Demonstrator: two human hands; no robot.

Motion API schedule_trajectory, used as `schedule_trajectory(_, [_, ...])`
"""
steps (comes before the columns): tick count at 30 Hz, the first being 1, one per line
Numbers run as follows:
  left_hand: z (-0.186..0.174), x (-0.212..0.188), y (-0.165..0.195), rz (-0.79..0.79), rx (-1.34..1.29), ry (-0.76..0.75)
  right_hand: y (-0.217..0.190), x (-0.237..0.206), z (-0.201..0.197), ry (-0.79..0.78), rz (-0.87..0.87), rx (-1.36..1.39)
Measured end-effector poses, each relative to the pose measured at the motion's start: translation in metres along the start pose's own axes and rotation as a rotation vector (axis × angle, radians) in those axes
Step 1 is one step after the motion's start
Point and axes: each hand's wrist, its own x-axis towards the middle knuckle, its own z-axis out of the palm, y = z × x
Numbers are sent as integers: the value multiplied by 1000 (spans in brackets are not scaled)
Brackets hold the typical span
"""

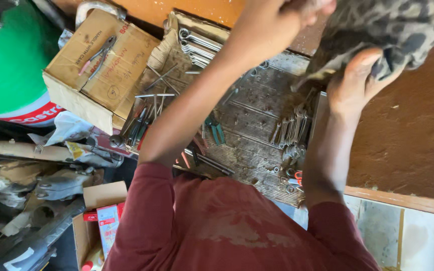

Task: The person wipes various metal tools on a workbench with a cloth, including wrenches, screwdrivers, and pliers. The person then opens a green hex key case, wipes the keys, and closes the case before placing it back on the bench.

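A worn ribbed mat (257, 135) is lying below you as the work surface, with an orange-brown wall (403, 130) running along its right side and clutter piling up on the left. You are holding both hands up near the top of the view. Your left hand (282, 20) is closing on one spotted grey cloth (377, 27) from the left, though its fingers are running out of the frame, so the grip itself cannot be told fully. Your right hand (357, 80) is gripping the same cloth from beneath, thumb pressing into the fabric. The cloth is hanging above the mat's far right corner, clear of the tools.

One cardboard box (96, 70) is sitting at the mat's left edge, closed, with one pair of pliers (96, 55) lying on top of it. Two rows of wrenches are showing: one (199, 47) at the far edge, one (292, 128) near your right forearm; the number in each is too hard to count. One pair of green-handled pliers (214, 128) is lying mid-mat. Several screwdrivers (139, 128) are bunching beside the box. One open carton (101, 216) at lower left is holding a small red and white packet (107, 221).
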Motion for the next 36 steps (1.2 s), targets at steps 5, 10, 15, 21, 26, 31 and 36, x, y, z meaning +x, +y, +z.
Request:
schedule_trajectory(5, [23, -20, 19, 474, -62, 152, -6, 32, 14, -307, -417, -602])
schedule_trajectory(10, [2, -37, 53, 309, -143, 175, 32, 36, -19, -449, -177, -618])
schedule_trajectory(15, [-6, -37, 49, 284, -347, 252, 71, 20, -45, -305, 14, -346])
schedule_trajectory(21, [-7, -28, 29, 150, -516, 378, 78, 34, -39, -131, -90, -270])
schedule_trajectory(26, [-12, -18, 32, 127, -55, 352, 75, 34, -13, 271, 67, 21])
schedule_trajectory(31, [29, -20, 30, 254, -44, 490, 60, 28, 17, 247, 258, 528])
schedule_trajectory(36, [34, -14, 16, 28, -241, 277, 39, 11, 27, 99, 433, 508])
